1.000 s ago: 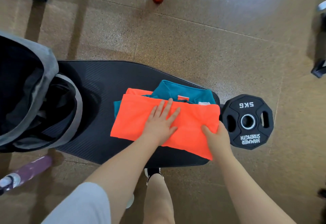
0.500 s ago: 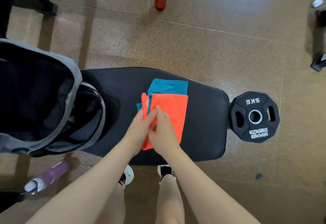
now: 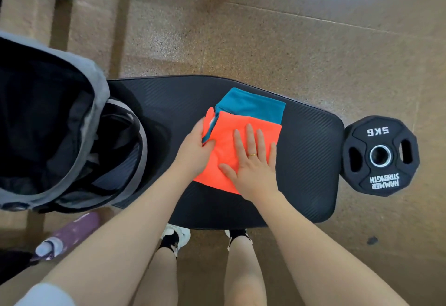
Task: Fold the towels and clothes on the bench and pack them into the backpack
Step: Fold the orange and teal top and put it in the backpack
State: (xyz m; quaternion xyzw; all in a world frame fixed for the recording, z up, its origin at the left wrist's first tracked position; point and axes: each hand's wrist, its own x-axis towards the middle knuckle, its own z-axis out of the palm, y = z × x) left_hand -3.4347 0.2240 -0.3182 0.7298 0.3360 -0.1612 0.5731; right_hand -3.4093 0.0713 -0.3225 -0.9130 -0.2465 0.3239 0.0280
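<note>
Item: orange towel (image 3: 243,141), folded to a compact rectangle, lying on the black bench (image 3: 309,161) over a teal garment (image 3: 251,108) that shows along its far edge. Step in hand, by judgement: the closing of the fold — flattening and squaring before packing. Right hand (image 3: 253,168), fingers straight and spread, presses flat on top of the towel and grips nothing. Left hand (image 3: 193,151) is at the stack's left edge, thumb over the layered orange and teal edges; its fingers look tucked under, though whether they truly grip cannot be told. Next move likely calls for lifting the stack as one, supported beneath so the fold holds, and carrying it left. Container: grey backpack (image 3: 96,81), on the bench's left end, mouth wide open — interior dark, contents indistinct.
</note>
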